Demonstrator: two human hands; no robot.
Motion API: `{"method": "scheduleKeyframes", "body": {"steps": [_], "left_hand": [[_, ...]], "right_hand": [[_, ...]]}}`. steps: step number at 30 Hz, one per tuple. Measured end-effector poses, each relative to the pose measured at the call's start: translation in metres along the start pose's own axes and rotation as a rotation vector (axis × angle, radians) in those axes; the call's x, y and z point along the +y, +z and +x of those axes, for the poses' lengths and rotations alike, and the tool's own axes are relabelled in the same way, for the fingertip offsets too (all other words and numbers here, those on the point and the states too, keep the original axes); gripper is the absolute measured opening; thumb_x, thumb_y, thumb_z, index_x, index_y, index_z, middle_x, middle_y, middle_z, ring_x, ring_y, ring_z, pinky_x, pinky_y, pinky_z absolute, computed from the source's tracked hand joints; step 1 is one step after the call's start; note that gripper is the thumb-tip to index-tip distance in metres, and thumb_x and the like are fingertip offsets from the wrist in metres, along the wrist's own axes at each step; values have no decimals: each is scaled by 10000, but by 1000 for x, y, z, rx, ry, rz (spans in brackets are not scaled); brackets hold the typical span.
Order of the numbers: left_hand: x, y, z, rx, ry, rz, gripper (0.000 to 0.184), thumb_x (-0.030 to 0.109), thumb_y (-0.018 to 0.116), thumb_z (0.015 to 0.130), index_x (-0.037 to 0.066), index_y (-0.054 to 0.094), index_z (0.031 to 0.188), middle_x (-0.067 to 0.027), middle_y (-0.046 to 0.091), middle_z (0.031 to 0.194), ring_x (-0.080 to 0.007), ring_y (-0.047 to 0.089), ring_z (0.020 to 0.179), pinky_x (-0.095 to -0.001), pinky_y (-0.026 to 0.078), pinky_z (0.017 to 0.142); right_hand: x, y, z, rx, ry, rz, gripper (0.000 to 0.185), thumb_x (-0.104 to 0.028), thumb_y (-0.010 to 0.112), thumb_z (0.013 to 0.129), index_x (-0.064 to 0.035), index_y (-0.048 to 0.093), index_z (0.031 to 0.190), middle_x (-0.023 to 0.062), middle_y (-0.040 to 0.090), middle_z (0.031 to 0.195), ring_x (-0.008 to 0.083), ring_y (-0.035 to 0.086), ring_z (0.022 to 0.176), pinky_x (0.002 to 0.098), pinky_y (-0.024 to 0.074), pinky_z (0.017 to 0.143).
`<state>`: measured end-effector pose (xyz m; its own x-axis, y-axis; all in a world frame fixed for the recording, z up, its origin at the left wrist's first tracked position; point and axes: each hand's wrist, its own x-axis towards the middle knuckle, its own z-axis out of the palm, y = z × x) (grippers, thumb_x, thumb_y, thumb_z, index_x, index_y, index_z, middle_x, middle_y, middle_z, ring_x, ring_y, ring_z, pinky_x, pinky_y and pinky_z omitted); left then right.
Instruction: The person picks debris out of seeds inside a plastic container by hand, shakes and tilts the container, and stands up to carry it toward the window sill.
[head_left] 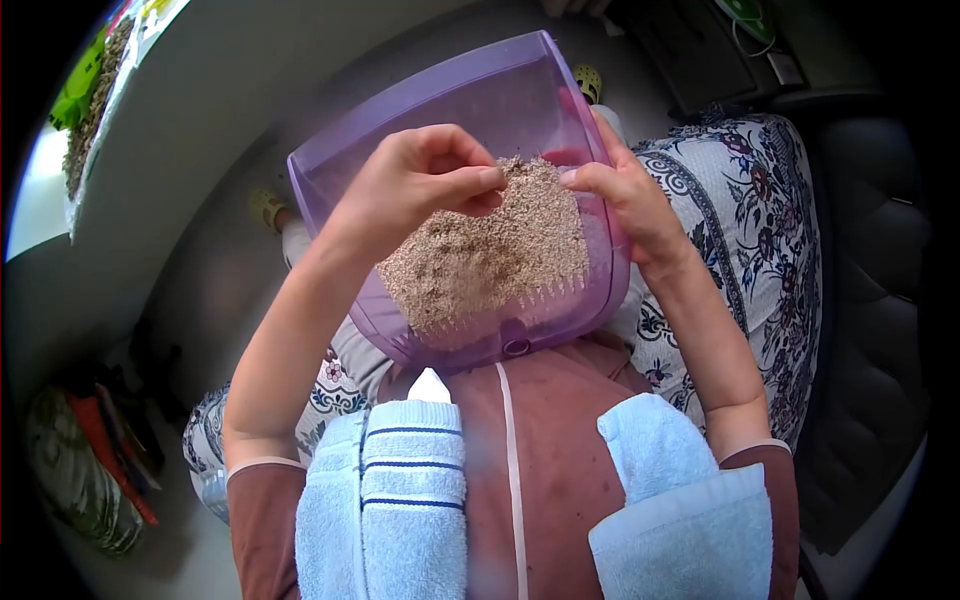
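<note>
A translucent purple plastic bin (440,90) rests tilted on the lap. Inside it lies a layer of beige granules (500,240), darker and clumped near the middle. My right hand (640,195) grips the bin's right wall, thumb inside over the granules, fingers outside. Above the granules hovers my left hand (430,180), thumb and fingertips pinched together; anything between them is too small to make out.
Patterned fabric (740,200) covers the seat beside the legs. Light blue towels (410,490) hang over the brown shirt. A dark tufted surface (870,320) stands at the right, bags (85,470) at the lower left. Yellow-green shoes (588,82) show on the floor.
</note>
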<state>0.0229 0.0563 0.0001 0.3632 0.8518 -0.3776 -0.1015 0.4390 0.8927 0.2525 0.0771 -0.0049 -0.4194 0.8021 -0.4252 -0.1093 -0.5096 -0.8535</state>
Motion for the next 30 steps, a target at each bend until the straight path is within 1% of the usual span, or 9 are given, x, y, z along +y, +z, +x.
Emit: {"method": "scheduleKeyframes", "body": {"steps": [4, 6, 8, 9, 15, 21, 24, 27, 30], "left_hand": [[-10, -16, -19, 71, -35, -131, 140, 89, 699, 873, 3, 619, 949, -79, 685, 888, -132, 685, 795, -251, 588, 716], [-11, -18, -25, 77, -47, -213, 150, 80, 705, 866, 9, 613, 961, -84, 688, 902, -148, 691, 810, -274, 590, 747], [-8, -15, -30, 105, -54, -285, 146, 77, 700, 869, 9, 616, 967, -86, 690, 915, -154, 693, 817, -285, 590, 767], [-10, -18, -31, 91, -48, -267, 192, 78, 681, 884, 4, 621, 1051, -103, 694, 948, -166, 694, 843, -297, 587, 787], [-7, -21, -39, 56, -136, -386, 301, 143, 567, 969, -41, 582, 1206, -149, 681, 1034, -195, 691, 928, -284, 587, 827], [-7, -22, -44, 42, -140, -441, 373, 227, 502, 1005, -82, 570, 1202, -173, 672, 1063, -214, 689, 954, -284, 586, 845], [-8, -23, -43, 29, -151, -460, 341, 194, 539, 987, -74, 580, 1194, -172, 675, 1057, -210, 692, 943, -283, 588, 834], [-8, -20, -45, 74, -102, -313, 285, 150, 602, 950, -64, 610, 1138, -158, 688, 1016, -202, 695, 924, -271, 591, 804], [-9, -19, -45, 121, -36, -91, 223, 126, 648, 918, -20, 638, 1085, -123, 704, 969, -177, 701, 865, -258, 592, 729]], "right_hand": [[-1, 4, 0, -8, 4, 4, 757, -8, 585, 785, -117, 322, 1487, 109, 529, 1120, 163, 539, 1013, 287, 452, 934], [1, 3, 2, 2, 6, -16, 752, 2, 581, 785, -105, 324, 1484, 105, 531, 1123, 162, 540, 1010, 287, 456, 928], [1, 5, 1, 1, 5, -31, 743, -17, 552, 790, -115, 311, 1487, 135, 549, 1151, 187, 556, 1048, 312, 453, 954], [1, 5, 1, 3, 5, -40, 739, -27, 537, 792, -119, 305, 1488, 150, 558, 1165, 200, 563, 1066, 325, 452, 966], [4, 3, 4, -10, 0, -17, 741, -30, 538, 792, -125, 307, 1490, 161, 552, 1176, 208, 564, 1065, 331, 459, 960], [5, 2, 4, 2, 13, -49, 749, -39, 545, 793, -136, 303, 1495, 165, 538, 1190, 216, 556, 1083, 332, 459, 968], [5, 1, 4, -5, 23, -32, 751, -43, 547, 792, -139, 303, 1496, 166, 538, 1186, 217, 554, 1086, 331, 465, 964], [4, 1, 4, -21, 27, -14, 754, -45, 550, 791, -141, 302, 1497, 171, 537, 1188, 217, 558, 1083, 329, 473, 957], [6, -1, 4, -24, 26, -10, 756, -48, 552, 791, -142, 299, 1498, 173, 537, 1192, 215, 561, 1080, 325, 476, 953]]}}
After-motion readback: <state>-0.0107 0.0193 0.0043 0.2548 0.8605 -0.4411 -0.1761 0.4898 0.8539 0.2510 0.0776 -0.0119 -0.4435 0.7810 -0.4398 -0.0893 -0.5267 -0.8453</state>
